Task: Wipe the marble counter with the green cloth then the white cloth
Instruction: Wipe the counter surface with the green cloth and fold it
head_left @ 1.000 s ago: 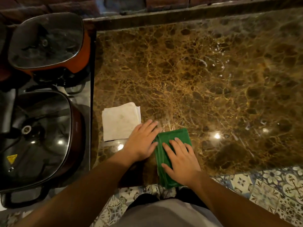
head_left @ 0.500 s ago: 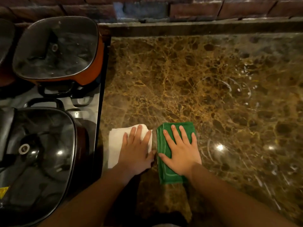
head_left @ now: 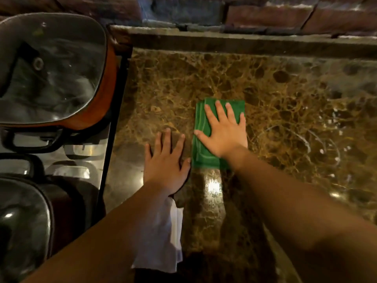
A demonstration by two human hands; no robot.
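The brown marble counter [head_left: 285, 111] fills the middle and right of the view. A folded green cloth [head_left: 201, 117] lies flat on it, with my right hand [head_left: 223, 131] pressed palm-down on top, fingers spread. Just left of it, my left hand [head_left: 165, 162] rests flat on the bare marble with fingers apart and nothing in them. The folded white cloth [head_left: 165, 240] lies nearer the front edge, partly hidden under my left wrist and forearm.
Left of the counter is a stove [head_left: 81, 148] carrying an orange pot with a glass lid [head_left: 51, 68] and a dark lidded pot [head_left: 22, 221]. A raised marble ledge [head_left: 244, 43] and a brick wall [head_left: 265, 15] close the back. Wet streaks [head_left: 326, 139] mark the right side.
My right hand has pushed the green cloth away from me toward the back. My left hand slid forward off the white cloth onto bare marble, and the view tilted further over the counter.
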